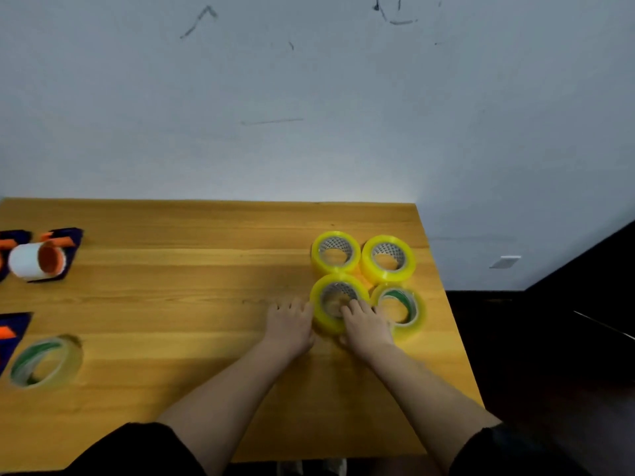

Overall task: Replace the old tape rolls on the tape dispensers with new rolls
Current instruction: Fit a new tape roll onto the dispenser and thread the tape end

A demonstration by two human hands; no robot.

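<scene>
Several yellow tape rolls lie flat in a square at the right of the wooden table (192,304). My right hand (366,326) grips the near-left yellow roll (326,290), fingers hooked into its core. My left hand (290,324) rests flat beside that roll, fingers touching its left side. Two more full rolls (336,252) (388,257) lie behind it, and a thinner roll with a green core (407,309) lies to the right. A dark blue and orange dispenser (51,252) with a bare white and orange core sits far left. A thin, clear old roll (44,362) lies near left.
Another blue and orange dispenser (10,333) is cut off at the left edge, and a third (7,242) shows behind it. A pale wall (309,97) runs along the table's far edge. The table's right edge drops to a dark floor (549,355).
</scene>
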